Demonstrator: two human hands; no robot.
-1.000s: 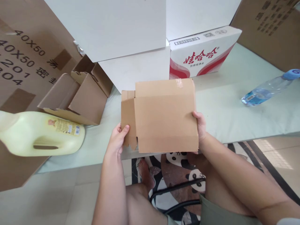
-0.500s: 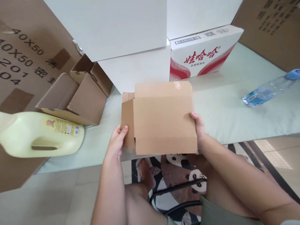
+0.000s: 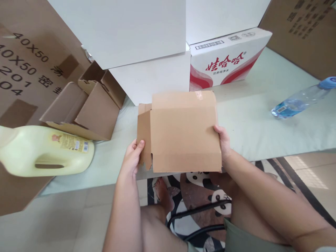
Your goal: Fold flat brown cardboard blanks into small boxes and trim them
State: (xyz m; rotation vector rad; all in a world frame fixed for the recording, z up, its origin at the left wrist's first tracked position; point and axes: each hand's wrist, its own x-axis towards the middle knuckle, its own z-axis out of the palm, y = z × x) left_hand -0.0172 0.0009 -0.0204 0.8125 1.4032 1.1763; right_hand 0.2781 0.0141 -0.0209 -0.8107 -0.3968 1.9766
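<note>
A cardboard box (image 3: 185, 134) is nearer the person than the red-and-white carton (image 3: 227, 64). The left hand (image 3: 133, 154) is closed on its side flap, thumb in front; the right hand (image 3: 224, 140) grips the opposite edge. Right of the carton lies a bottle (image 3: 296, 102); well left, a yellow jug (image 3: 47, 148).

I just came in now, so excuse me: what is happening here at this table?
A person is holding a brown cardboard box with both hands, over the near edge of the table. The left hand grips the flap that sticks out at the left; the right hand holds the opposite edge. A yellow jug lies to the left, and a water bottle lies to the right. Neither hand touches those.
</note>
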